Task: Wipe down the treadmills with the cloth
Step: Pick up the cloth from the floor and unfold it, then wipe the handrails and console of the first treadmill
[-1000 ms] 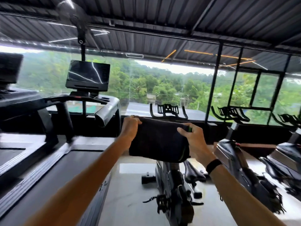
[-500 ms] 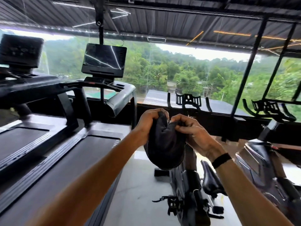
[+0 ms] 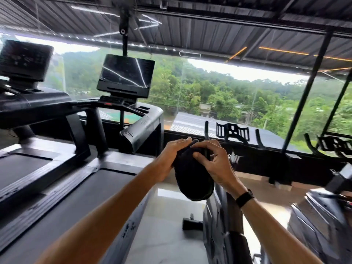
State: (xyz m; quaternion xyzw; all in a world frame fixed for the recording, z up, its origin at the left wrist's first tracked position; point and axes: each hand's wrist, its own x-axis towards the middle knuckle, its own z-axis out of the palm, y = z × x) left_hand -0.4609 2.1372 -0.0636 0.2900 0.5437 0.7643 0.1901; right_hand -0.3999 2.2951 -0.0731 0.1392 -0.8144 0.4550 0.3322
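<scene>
A dark cloth [image 3: 192, 178] hangs folded between my two hands in mid-air, right of the nearest treadmill. My left hand [image 3: 169, 161] grips its upper left edge. My right hand [image 3: 213, 162] pinches the top from the right, thumb pressed into the fabric. The nearest treadmill [image 3: 80, 189] stretches along the left, with its belt below my left forearm, a grey handrail [image 3: 141, 128] and a dark screen [image 3: 125, 75] above. A second treadmill [image 3: 24, 164] stands further left with its own console [image 3: 24, 60].
An exercise bike [image 3: 226, 216] stands directly under the cloth, its handlebars [image 3: 232, 132] by the window ledge. More bikes [image 3: 323, 216] fill the right side. Pale floor [image 3: 165, 231] runs between treadmill and bike. Glass windows with black posts close the front.
The cloth, stretched wide a second ago, has been folded together and my hands now meet at its top. The view has swung left toward the treadmills.
</scene>
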